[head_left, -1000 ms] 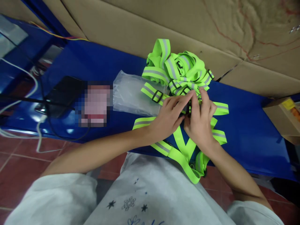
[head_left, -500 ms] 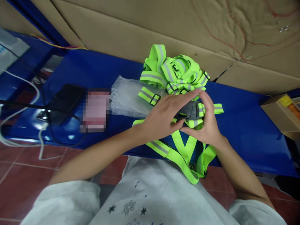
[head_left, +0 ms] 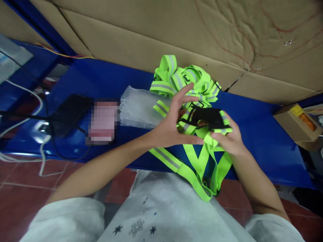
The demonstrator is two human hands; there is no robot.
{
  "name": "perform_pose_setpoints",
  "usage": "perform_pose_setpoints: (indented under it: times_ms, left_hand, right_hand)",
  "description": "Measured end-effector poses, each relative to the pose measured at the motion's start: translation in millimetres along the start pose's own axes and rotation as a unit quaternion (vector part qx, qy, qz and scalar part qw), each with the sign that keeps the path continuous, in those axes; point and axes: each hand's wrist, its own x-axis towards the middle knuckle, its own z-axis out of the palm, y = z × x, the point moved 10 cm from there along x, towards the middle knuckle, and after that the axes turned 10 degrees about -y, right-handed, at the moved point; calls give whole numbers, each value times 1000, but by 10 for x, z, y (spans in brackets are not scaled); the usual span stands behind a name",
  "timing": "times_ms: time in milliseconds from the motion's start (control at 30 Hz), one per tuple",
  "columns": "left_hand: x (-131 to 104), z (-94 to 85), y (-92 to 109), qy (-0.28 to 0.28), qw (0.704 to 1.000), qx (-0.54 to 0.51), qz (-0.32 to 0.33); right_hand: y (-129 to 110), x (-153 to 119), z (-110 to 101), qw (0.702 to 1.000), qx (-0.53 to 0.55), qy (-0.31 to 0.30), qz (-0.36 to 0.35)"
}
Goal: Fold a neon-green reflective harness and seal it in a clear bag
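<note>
My right hand (head_left: 233, 139) is closed on a neon-green reflective harness (head_left: 194, 159), with its thumb pressing the strap near a dark buckle piece (head_left: 208, 117). Opposite it, my left hand (head_left: 173, 122) spreads its thumb and fingers apart around the left end of the buckle piece. No firm grip shows there. Loose straps hang from the harness over the bench's front edge towards my shirt. Behind the hands lies a heap of similar green reflective straps (head_left: 186, 77). A clear plastic bag (head_left: 141, 106) rests just left of my left hand.
The blue bench (head_left: 262, 141) runs across the view against a cardboard backing (head_left: 141, 40). On the left lie a black device (head_left: 70, 111), a blurred-out rectangular item (head_left: 104, 121) and loose cables (head_left: 41, 148). An open cardboard box (head_left: 294, 126) stands at the right.
My left hand has spread its fingers and drawn away from the buckle. The buckle piece has turned, showing a broad black side, and my right hand has lowered around the strap.
</note>
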Motion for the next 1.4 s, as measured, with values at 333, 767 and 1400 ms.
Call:
perform_pose_setpoints:
  times_ms: [333, 767, 1400]
  left_hand:
    - [-77, 287, -464, -43, 945, -240, -218]
    - [-158, 189, -492, 60, 920, -322, -214]
    - [-103, 428, -366, -110, 921, -281, -247]
  right_hand:
    - [-9, 85, 67, 980, 186, 5, 64]
    - [255, 16, 332, 959, 241, -11, 150]
    - [257, -54, 263, 982, 129, 8, 140]
